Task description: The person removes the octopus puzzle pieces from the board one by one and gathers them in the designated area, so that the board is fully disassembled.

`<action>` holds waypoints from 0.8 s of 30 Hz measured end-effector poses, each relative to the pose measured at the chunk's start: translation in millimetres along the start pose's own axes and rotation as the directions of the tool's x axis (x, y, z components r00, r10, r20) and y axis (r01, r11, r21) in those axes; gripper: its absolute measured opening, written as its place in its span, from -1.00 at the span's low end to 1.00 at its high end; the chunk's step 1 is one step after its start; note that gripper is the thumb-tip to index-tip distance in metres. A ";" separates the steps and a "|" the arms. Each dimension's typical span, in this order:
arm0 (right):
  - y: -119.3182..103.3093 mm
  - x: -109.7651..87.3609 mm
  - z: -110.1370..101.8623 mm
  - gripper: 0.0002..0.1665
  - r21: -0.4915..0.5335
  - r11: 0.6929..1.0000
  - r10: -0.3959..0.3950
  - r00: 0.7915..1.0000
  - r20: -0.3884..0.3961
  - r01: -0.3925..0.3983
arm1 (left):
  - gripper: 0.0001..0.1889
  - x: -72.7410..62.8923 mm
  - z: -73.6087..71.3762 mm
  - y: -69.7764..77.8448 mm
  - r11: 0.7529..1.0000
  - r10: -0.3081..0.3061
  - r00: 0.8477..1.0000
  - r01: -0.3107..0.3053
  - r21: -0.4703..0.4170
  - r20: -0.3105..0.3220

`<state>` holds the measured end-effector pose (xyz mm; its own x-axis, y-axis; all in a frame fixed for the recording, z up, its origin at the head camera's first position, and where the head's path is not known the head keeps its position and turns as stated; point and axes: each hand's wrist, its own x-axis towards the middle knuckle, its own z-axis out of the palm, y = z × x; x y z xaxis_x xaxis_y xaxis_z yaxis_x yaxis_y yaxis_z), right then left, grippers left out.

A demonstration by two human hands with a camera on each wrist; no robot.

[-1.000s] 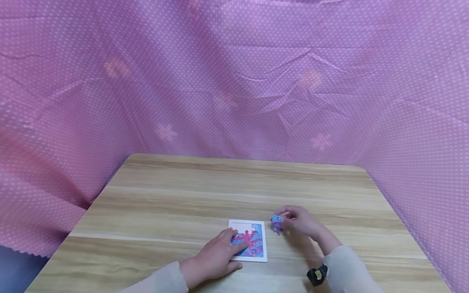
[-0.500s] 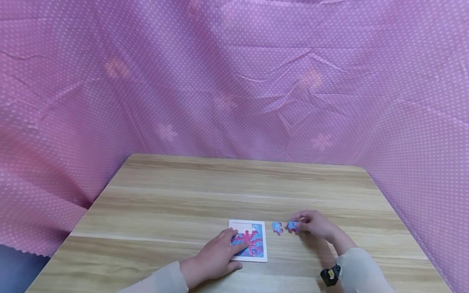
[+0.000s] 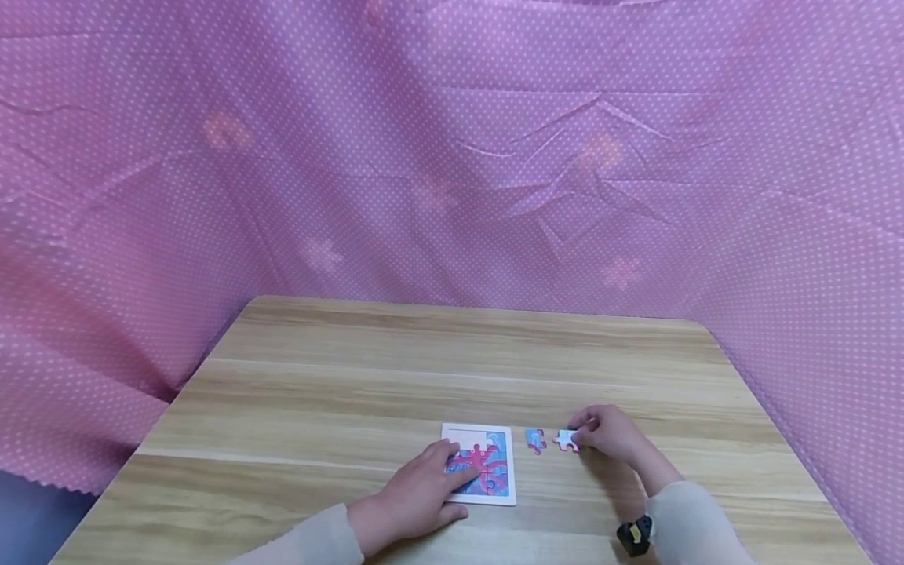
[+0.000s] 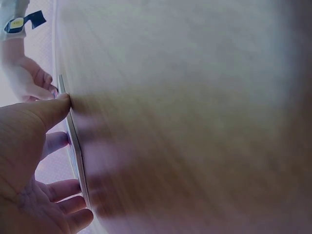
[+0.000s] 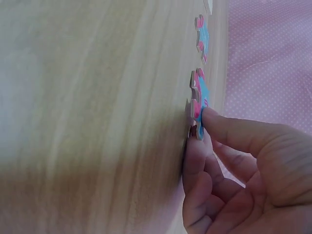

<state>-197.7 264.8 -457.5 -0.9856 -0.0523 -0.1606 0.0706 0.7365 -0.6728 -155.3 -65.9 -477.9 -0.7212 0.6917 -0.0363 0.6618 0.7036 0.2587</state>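
A square jigsaw puzzle tray (image 3: 513, 486) with a white border lies on the table, partly filled with blue and pink pieces. My left hand (image 3: 417, 486) rests on its left side, fingers spread over the picture and covering part of it. In the left wrist view, the thumb (image 4: 53, 109) touches the tray's edge. To the right of the tray, a loose blue and pink puzzle piece (image 3: 534, 440) lies on the wood. Farther right, my right hand (image 3: 613, 435) pinches another puzzle piece (image 5: 198, 95) between thumb and fingers, close over the table; the fingertips hide its end.
The light wooden table (image 3: 353, 377) extends ahead and to both sides. A pink dotted cloth (image 3: 452, 196) hangs behind it and along the sides. A black band with a small yellow-faced device (image 3: 634, 536) is on the right wrist.
My right hand has moved right, away from the tray, with one piece. Two pieces that overlapped now lie apart, and the held one has tilted. The left hand stays still.
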 end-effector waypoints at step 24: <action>-9.4 0.0 7.0 -0.88 0.035 0.999 0.010 0.998 -0.060 -0.008 | -0.40 0.0 -4.8 2.4 1.000 -0.009 1.000 0.008 -0.020 -0.021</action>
<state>-197.3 253.2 -456.2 -0.9923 -0.0040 -0.1241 0.0842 0.7129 -0.6962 -154.7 -65.0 -472.7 -0.7311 0.6820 -0.0179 0.6517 0.7060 0.2772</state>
